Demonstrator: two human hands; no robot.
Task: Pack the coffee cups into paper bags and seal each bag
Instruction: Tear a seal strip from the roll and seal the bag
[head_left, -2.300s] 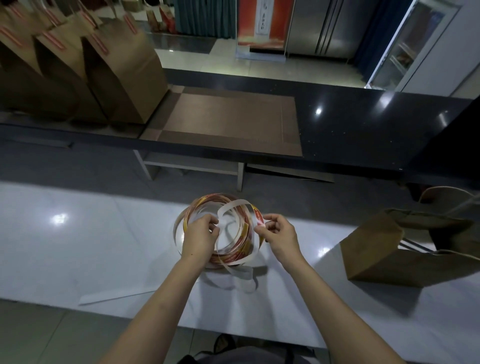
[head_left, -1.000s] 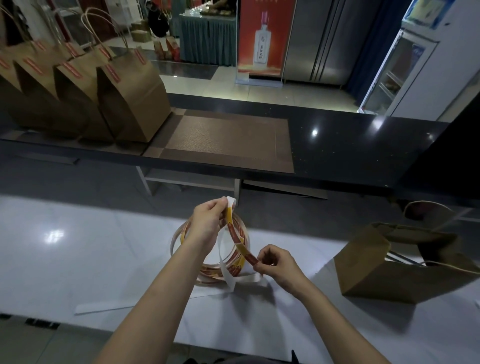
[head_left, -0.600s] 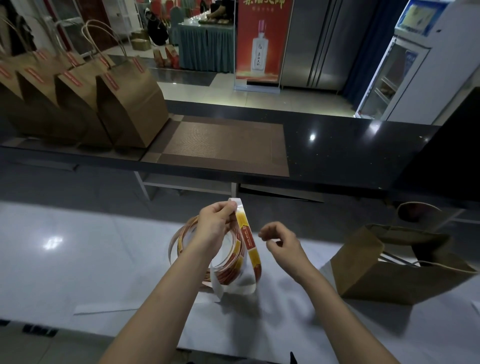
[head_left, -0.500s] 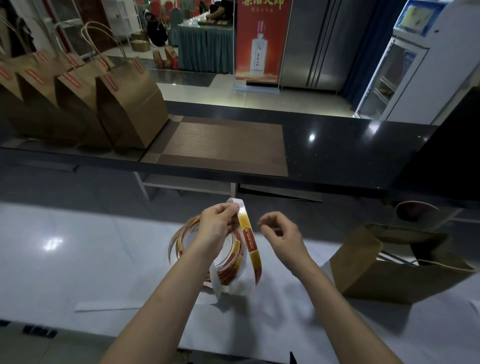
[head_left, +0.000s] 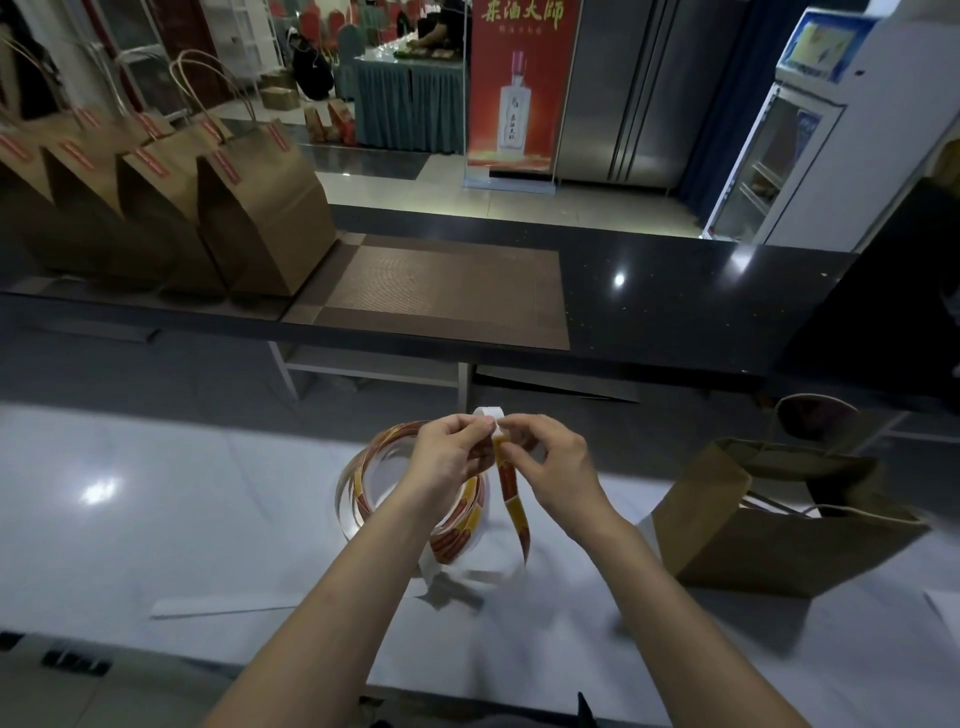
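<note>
A loose roll of red and yellow seal stickers (head_left: 374, 483) on white backing hangs over the white table (head_left: 156, 519). My left hand (head_left: 449, 457) pinches the white backing at the top of the strip. My right hand (head_left: 550, 462) pinches the top end of one sticker (head_left: 511, 499), which dangles below it. An open brown paper bag (head_left: 769, 540) lies tilted on the table to the right. Several sealed brown bags (head_left: 260, 208) with red stickers stand on the dark counter at the back left. No coffee cup shows.
A brown mat (head_left: 441, 291) lies on the black counter (head_left: 701, 312) beyond the table. Strips of white backing paper (head_left: 218, 605) lie on the table near its front edge. A fridge and a red banner stand in the room behind.
My right hand has come up from the lower end of the strip to its top, beside my left hand, and now pinches the sticker there. The camera has tilted upward.
</note>
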